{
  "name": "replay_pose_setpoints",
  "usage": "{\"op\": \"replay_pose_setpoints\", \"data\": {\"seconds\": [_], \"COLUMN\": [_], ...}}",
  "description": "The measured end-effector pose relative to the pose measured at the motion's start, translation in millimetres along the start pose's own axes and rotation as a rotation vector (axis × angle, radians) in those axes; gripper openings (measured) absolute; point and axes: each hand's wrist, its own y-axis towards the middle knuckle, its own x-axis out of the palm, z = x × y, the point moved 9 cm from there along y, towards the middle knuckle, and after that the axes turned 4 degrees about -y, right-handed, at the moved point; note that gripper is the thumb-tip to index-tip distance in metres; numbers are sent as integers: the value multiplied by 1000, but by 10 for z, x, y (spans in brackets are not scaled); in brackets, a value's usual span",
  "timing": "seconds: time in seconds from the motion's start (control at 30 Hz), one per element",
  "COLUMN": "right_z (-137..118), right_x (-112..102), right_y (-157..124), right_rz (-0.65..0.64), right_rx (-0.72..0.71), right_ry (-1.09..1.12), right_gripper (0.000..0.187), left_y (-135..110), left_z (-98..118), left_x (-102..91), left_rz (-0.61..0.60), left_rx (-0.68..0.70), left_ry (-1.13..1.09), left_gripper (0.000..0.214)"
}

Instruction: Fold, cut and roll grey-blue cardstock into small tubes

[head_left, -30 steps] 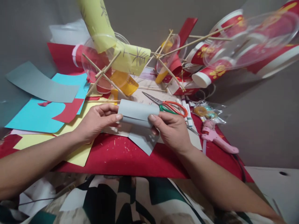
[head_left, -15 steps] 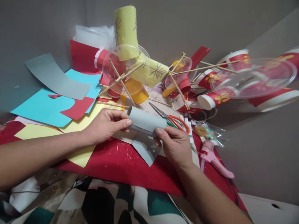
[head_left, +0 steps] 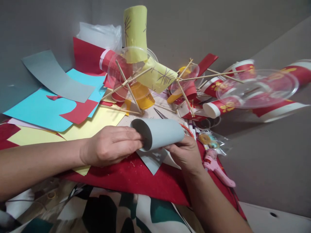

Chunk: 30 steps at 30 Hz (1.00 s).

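Note:
Both my hands hold a grey paper sheet rolled into a tube (head_left: 161,132) above a red paper sheet (head_left: 136,174). My left hand (head_left: 111,145) is closed on the tube's open near end, fingers curled against its rim. My right hand (head_left: 186,153) grips the tube's far end from below. A grey paper offcut (head_left: 152,160) lies on the red sheet just under the tube. Scissors with red-and-green handles (head_left: 187,127) lie mostly hidden behind the tube.
Cyan (head_left: 41,110), yellow (head_left: 97,121) and grey (head_left: 53,76) paper sheets lie at the left. Behind stand stick-and-cup models with yellow paper tubes (head_left: 136,32) and red paper cups (head_left: 218,108). A pink glue gun (head_left: 217,168) and a tape bag (head_left: 210,139) lie at the right.
The tube has swung so its open end faces me and looks wider. My left hand has moved onto that end. The tube now covers most of the scissors.

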Motion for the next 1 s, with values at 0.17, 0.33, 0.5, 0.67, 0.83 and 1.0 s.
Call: {"op": "replay_pose_setpoints", "data": {"seconds": [0.17, 0.33, 0.5, 0.67, 0.83, 1.0], "right_z": [-225, -394, -437, -397, -381, -388], "right_x": [-44, -23, 44, 95, -106, -255], "right_y": [-45, -60, -34, -32, -62, -54], "right_rz": [72, 172, 192, 181, 347, 476], "right_rx": [-160, -107, 49, 123, 24, -56], "right_ry": [-73, -129, -181, -66, 46, 29], "right_gripper": [11, 11, 10, 21, 23, 25], "left_y": [39, -82, -422, -600, -670, -639], "left_z": [-101, -564, -723, -739, -781, -874], "left_x": [3, 149, 481, 613, 632, 582], "left_rz": [7, -30, -66, -27, 66, 171], "left_rx": [-61, -637, -1162, -1404, -1542, -1546], "left_ry": [-20, -288, -722, -953, -1151, -1283], "left_gripper": [8, 17, 25, 28, 30, 30]}}
